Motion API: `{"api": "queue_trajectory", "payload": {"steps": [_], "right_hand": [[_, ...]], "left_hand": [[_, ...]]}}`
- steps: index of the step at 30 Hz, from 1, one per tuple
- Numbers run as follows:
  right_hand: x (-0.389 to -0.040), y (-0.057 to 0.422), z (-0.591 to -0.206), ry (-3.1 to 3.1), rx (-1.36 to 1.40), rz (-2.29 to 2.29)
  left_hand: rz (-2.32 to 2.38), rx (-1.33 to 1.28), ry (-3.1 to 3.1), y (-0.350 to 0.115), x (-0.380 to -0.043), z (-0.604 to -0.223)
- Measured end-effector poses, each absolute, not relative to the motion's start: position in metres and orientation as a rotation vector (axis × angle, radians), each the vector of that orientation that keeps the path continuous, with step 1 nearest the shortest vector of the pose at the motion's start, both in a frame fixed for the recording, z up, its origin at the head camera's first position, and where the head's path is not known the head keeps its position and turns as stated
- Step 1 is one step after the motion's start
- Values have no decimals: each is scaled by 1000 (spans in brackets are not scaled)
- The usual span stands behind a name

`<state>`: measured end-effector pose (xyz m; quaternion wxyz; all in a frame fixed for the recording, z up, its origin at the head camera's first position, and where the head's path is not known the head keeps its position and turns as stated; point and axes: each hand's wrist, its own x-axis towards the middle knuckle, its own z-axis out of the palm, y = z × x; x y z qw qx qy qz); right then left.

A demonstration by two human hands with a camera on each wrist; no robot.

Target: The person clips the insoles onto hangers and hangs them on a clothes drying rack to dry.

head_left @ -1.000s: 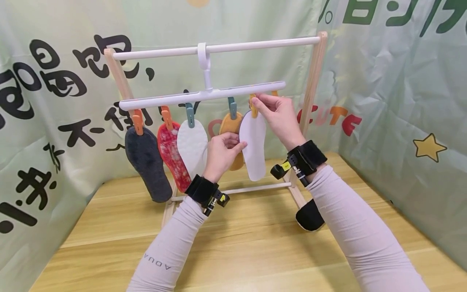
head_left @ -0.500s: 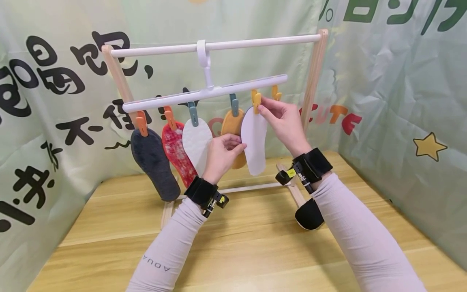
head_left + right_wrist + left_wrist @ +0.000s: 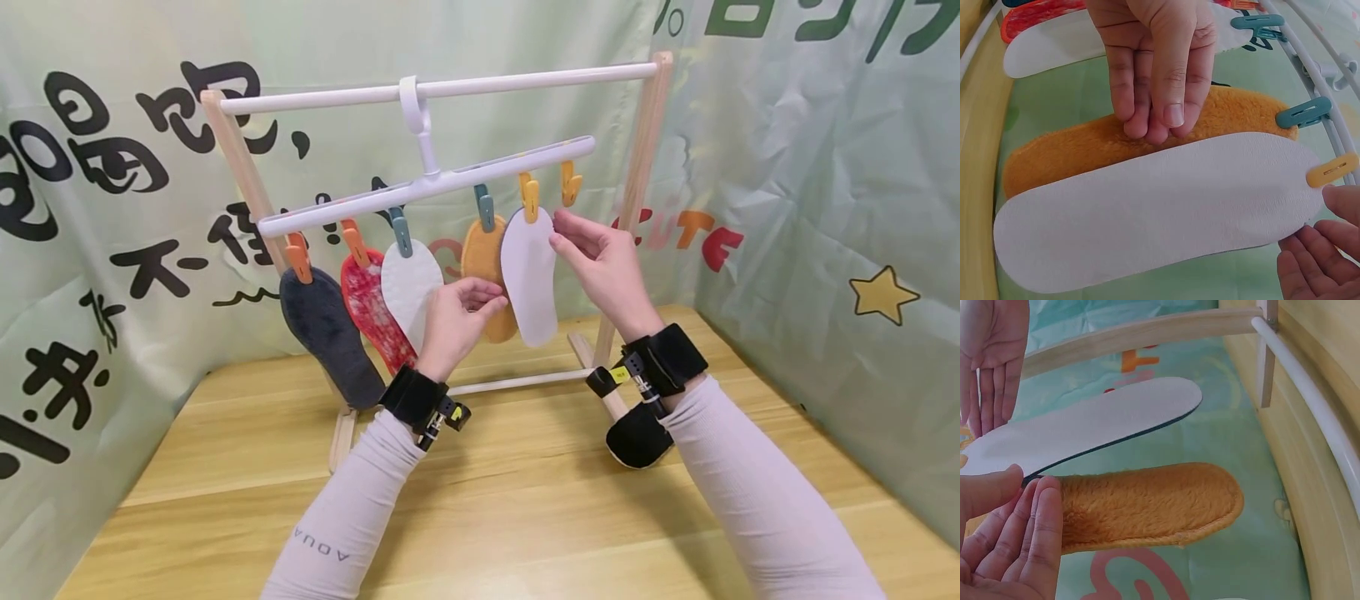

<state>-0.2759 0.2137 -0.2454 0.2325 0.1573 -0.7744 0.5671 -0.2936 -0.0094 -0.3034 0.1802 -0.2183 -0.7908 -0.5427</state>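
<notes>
A white insole (image 3: 529, 279) hangs from a yellow clip (image 3: 531, 202) on the white hanger bar (image 3: 427, 187). My left hand (image 3: 461, 321) is at its left edge, fingers loosely bent, the thumb and fingertips right at the rim. Behind that hand hangs an orange fuzzy insole (image 3: 1066, 153), held by a teal clip (image 3: 1304, 112). My right hand (image 3: 603, 262) is just right of the white insole's top, below the clip, thumb and fingers apart. The right wrist view shows its fingers (image 3: 1310, 262) beside the insole's edge.
Left along the bar hang a dark grey insole (image 3: 330, 333), a red patterned insole (image 3: 371, 304) and a white quilted insole (image 3: 411, 283). An unused yellow clip (image 3: 572, 183) hangs at the right end. A wooden rack (image 3: 648, 167) bears the hanger; a black object (image 3: 637, 437) lies by its foot.
My right hand has let go of the yellow clip and moved right and down. My left fingers have eased off the white insole. The hanger bar tilts more, right end higher.
</notes>
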Motion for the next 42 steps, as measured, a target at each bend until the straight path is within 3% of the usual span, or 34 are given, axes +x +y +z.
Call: {"api": "queue_trajectory", "payload": {"steps": [42], "right_hand": [[-216, 299, -279, -2538, 268, 1314]], "left_hand": [[-1432, -792, -2471, 23, -265, -331]]}}
